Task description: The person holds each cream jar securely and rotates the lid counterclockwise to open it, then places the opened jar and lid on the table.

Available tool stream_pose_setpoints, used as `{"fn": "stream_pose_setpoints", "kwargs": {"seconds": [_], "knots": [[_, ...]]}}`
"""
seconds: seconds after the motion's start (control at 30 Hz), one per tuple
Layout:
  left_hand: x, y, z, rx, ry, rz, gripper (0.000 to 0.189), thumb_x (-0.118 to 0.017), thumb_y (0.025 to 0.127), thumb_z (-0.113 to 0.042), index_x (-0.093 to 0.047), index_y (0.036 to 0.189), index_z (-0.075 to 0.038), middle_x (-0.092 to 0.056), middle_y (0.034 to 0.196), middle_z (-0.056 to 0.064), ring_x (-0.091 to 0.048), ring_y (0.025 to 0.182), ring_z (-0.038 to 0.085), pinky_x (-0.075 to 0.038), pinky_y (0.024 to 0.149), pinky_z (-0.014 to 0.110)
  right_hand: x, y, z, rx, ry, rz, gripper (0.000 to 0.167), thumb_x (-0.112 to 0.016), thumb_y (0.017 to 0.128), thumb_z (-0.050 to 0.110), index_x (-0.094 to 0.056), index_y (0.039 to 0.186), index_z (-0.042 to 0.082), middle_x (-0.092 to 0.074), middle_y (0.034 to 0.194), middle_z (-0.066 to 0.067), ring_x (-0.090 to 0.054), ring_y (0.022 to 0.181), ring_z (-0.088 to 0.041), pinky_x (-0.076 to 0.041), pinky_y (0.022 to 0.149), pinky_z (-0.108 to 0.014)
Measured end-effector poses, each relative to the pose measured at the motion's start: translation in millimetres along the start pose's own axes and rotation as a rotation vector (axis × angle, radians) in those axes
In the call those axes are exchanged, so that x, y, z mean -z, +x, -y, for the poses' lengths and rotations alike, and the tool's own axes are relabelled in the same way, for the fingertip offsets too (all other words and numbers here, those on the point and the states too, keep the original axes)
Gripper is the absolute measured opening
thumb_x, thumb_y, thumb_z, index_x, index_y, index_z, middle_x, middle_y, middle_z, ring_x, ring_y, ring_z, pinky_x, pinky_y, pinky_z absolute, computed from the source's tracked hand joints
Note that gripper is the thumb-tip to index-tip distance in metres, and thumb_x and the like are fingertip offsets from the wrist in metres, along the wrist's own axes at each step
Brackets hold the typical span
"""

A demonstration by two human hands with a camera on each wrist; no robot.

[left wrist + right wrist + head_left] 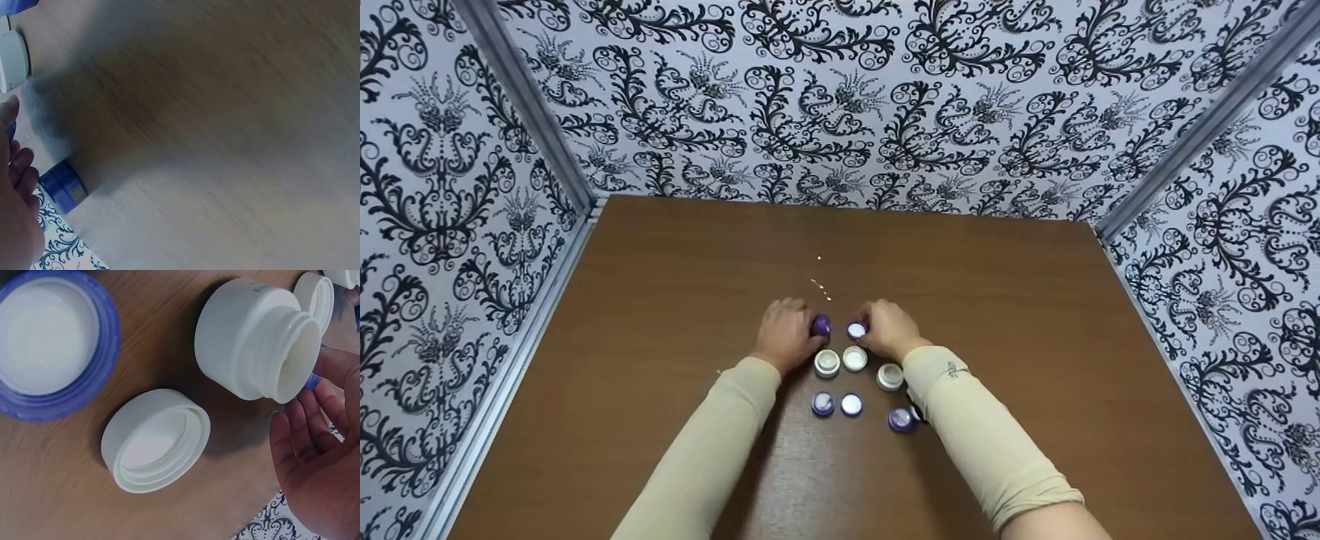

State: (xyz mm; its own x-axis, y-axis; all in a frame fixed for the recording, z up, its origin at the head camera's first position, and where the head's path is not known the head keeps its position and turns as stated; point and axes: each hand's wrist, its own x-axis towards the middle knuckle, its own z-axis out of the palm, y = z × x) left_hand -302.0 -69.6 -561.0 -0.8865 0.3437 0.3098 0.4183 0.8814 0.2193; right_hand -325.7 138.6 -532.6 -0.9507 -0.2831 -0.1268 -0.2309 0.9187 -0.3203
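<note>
In the head view my left hand grips a dark purple jar between thumb and fingers. My right hand pinches a small purple lid, its white inside facing up. The two hands face each other with a small gap between. In the left wrist view, a second purple jar stands beside the left fingers, hidden by the hand from above. Just nearer than the hands are an open white jar and an upturned white lid. Another open white jar stands close to the right hand.
Nearer on the brown table are a purple jar, a purple lid and another purple jar. A white lid lies under the right wrist. Small pale bits lie beyond the hands. Patterned walls enclose the table.
</note>
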Motion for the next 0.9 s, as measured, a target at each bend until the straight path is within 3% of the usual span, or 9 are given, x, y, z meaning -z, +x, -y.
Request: {"fn": "stream_pose_setpoints", "kwargs": {"seconds": [0.57,0.9], "knots": [[-8.5,10.9,-2.6,-0.015,0.072,0.092,0.046,-0.079,0.078,-0.048,-0.074,0.097,-0.006,-0.062,0.100,0.009,-0.056,0.098,0.031,-0.041,0.087,0.044,3.3,-2.6,5.7,-0.015,-0.030,0.002,0.031,-0.080,0.077,0.018,-0.071,0.106,0.009,-0.062,0.099,-0.007,-0.061,0.098,-0.027,-0.050,0.084,-0.045],[-10.3,13.1,-2.2,-0.048,0.115,0.194,0.058,-0.068,0.085,-0.056,-0.070,0.123,-0.012,-0.060,0.119,0.015,-0.051,0.116,0.035,-0.033,0.104,0.048,0.3,-2.0,1.8,-0.014,-0.034,0.004,0.033,-0.079,0.078,0.017,-0.070,0.108,0.009,-0.062,0.103,-0.008,-0.060,0.100,-0.028,-0.049,0.086,-0.044]]}}
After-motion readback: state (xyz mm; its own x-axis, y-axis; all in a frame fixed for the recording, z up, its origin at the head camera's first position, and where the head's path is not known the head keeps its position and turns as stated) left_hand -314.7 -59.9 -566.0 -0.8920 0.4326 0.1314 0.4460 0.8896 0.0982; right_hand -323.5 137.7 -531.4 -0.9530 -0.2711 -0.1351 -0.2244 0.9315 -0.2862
